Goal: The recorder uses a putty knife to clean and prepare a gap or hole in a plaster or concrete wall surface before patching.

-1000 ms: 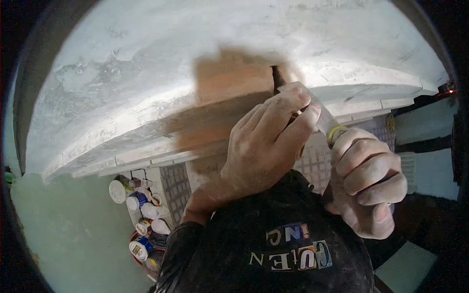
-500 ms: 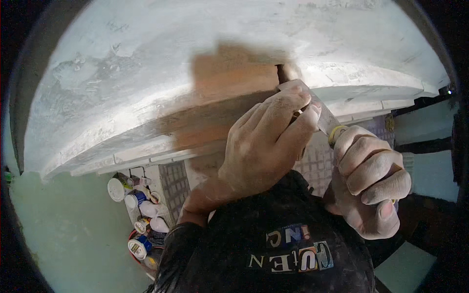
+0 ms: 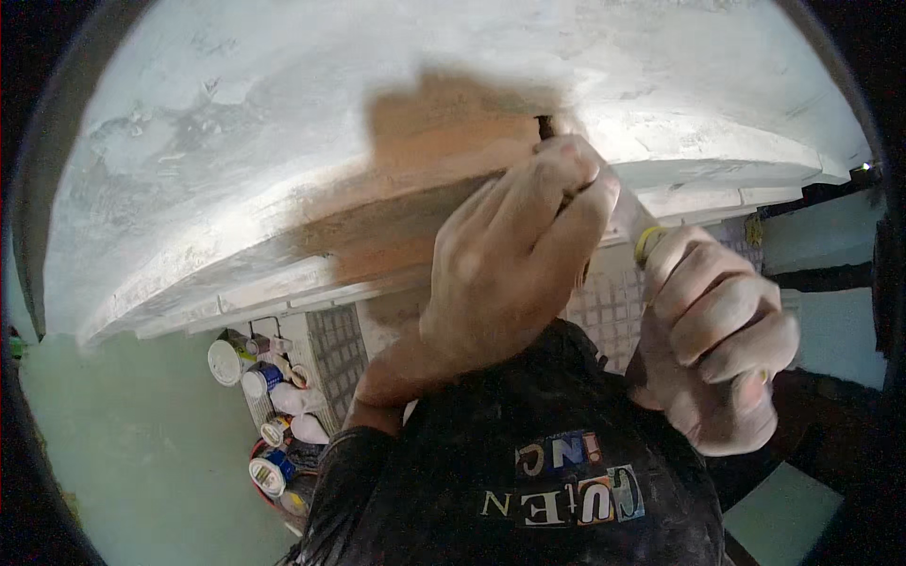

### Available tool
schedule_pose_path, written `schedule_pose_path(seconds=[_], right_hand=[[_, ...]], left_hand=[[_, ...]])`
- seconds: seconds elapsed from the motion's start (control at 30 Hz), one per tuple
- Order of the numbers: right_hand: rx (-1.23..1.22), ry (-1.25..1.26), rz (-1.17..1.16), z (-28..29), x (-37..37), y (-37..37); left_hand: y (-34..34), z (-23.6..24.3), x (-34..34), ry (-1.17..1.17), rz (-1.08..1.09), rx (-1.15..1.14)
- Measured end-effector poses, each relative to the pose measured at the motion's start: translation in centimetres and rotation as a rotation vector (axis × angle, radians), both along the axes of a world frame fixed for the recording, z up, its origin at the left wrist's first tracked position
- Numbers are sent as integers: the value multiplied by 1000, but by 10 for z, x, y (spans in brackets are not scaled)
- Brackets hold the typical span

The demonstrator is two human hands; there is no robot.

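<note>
Left grip (image 3: 510,269) touches, right grip (image 3: 719,341) clasps the scraper (image 3: 627,211).

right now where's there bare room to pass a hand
Mainly the pale green surface left of the clustered tubs; also the white plaster past the flat tool. It's crowded among the tubs and along the tool, between the left hand gripping it and the right hand at its other end.

you can see the strongest light along the curved white ledge (image 3: 255,203), which is nearly overexposed. beside your left hand (image 3: 510,259) there is a brownish shadow (image 3: 444,132) with soft borders. both your hands, also the right hand (image 3: 713,335), are slightly blurred. your dark shirt (image 3: 566,406) looks dim. toward the rim the lines bend, and the corners are black.
</note>
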State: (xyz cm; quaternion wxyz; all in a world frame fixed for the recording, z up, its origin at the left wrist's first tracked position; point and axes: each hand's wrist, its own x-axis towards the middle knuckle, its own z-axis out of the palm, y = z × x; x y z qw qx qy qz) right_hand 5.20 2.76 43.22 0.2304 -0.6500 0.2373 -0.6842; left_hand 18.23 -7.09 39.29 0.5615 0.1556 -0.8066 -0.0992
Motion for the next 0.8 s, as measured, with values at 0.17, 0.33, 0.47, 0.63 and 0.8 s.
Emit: schedule_pose_path(seconds=[0.17, 0.33, 0.47, 0.63, 0.8], right_hand=[[-8, 6, -42, 12, 4, 11], [36, -54, -13, 7, -3, 0], [-73, 20, -22, -3, -1, 1], [-9, -10, -25, 8, 6, 10], [-15, 22, 4, 8, -3, -2]], left_hand=[[9, 6, -4, 23, 9, -33], [-1, 9, 1, -91, 36, -26], [6, 2, -2, -43, 85, -56], [9, 3, 3, -68, 64, -63], [-4, 7, -5, -30, 53, -88]])
